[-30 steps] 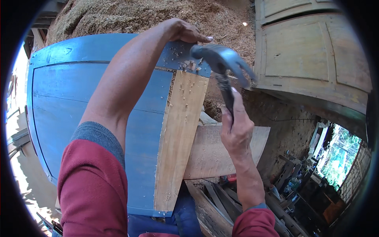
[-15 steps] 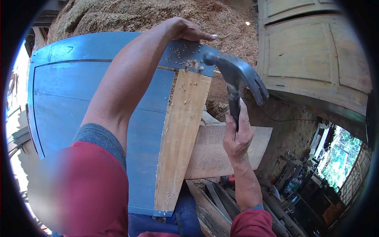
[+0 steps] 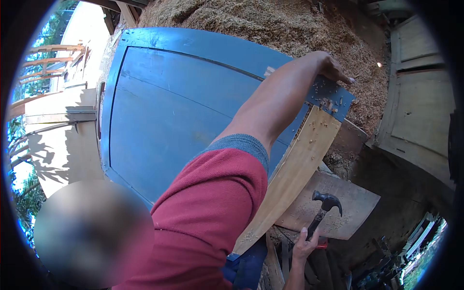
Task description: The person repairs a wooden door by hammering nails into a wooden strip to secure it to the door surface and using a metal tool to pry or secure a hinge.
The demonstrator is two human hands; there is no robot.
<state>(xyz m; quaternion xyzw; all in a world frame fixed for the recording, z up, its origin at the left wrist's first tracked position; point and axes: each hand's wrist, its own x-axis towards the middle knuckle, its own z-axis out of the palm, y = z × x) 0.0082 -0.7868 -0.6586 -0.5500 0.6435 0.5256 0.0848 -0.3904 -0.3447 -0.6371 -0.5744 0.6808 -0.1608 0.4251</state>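
Note:
A blue-painted wooden panel, framed like a door, lies in front of me. Along its right side runs a bare, unpainted wood strip. Wood chips are scattered at the panel's far right corner, around a cut in the blue frame. My left hand rests at the panel's far edge near that corner, fingers stretched to the right and partly hidden. Low on the right, my right hand grips the dark handle of a claw hammer. The hammer is held upright, away from the panel.
Behind the hammer is a thin brown board dusted with chips. Wood shavings are heaped beyond the panel. A pale panelled wooden piece stands at right. Light boards lie at left in sunlight.
My right hand has brought the hammer down and nearer to me, away from the chipped corner. My view has turned left, shifting the panel rightward. The left hand stays at the far edge.

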